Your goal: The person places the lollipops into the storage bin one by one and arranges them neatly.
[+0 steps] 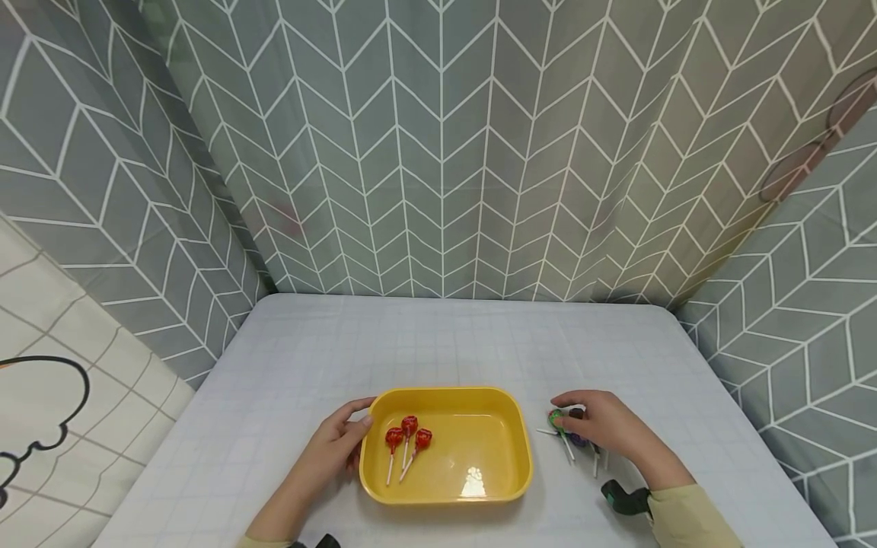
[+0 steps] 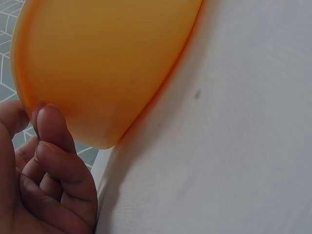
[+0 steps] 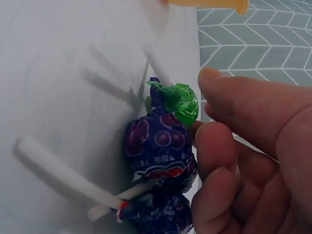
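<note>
A yellow tray (image 1: 473,449) sits at the front of the table, with three red lollipops (image 1: 409,426) inside on its left. My left hand (image 1: 336,441) holds the tray's left side, the thumb at the rim and curled fingers (image 2: 56,126) against the outer wall. To the right of the tray, my right hand (image 1: 603,422) reaches over a small group of lollipops. Its thumb and fingers are at a green lollipop (image 3: 183,105), with a gap between thumb tip and candy in the right wrist view. Purple-wrapped lollipops (image 3: 158,141) lie right beside it, partly hidden by the hand in the head view.
The white table (image 1: 452,342) extends behind the tray. Grey curtains (image 1: 438,152) with a white chevron pattern hang around its back and sides. A dark wrist strap piece (image 1: 625,498) shows by the right sleeve.
</note>
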The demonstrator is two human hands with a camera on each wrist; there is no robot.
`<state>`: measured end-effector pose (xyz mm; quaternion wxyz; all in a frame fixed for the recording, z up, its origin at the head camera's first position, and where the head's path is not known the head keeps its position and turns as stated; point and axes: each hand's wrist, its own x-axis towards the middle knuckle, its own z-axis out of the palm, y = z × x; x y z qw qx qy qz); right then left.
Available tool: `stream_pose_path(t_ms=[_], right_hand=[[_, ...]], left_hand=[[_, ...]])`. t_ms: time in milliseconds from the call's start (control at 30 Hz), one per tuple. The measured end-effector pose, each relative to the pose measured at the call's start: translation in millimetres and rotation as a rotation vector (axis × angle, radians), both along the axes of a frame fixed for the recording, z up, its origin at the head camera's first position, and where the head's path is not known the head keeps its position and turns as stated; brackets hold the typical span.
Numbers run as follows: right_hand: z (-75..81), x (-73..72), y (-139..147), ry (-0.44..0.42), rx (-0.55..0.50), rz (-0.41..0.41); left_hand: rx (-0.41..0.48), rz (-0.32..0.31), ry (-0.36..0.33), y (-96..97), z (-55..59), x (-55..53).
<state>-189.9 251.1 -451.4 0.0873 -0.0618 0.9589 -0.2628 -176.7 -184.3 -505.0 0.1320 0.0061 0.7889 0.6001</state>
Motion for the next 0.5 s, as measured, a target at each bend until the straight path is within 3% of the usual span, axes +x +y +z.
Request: stream_pose_path(t_ms=[167, 400, 500], right_hand=[[-1.9, -2.3, -0.8, 0.011, 0.055, 0.037], [-4.5, -4.1, -1.4, -0.004, 0.061, 0.039], [-4.1, -4.1, -3.0, -0.014, 0.062, 0.029]], left_hand=[[-0.006, 0.002, -0.015, 0.7, 2.5, 0.9], [-0.002, -0.011, -0.029, 6.3, 28.5, 9.8], [-0.008, -0.016, -0.027, 7.3, 33.5, 11.6]])
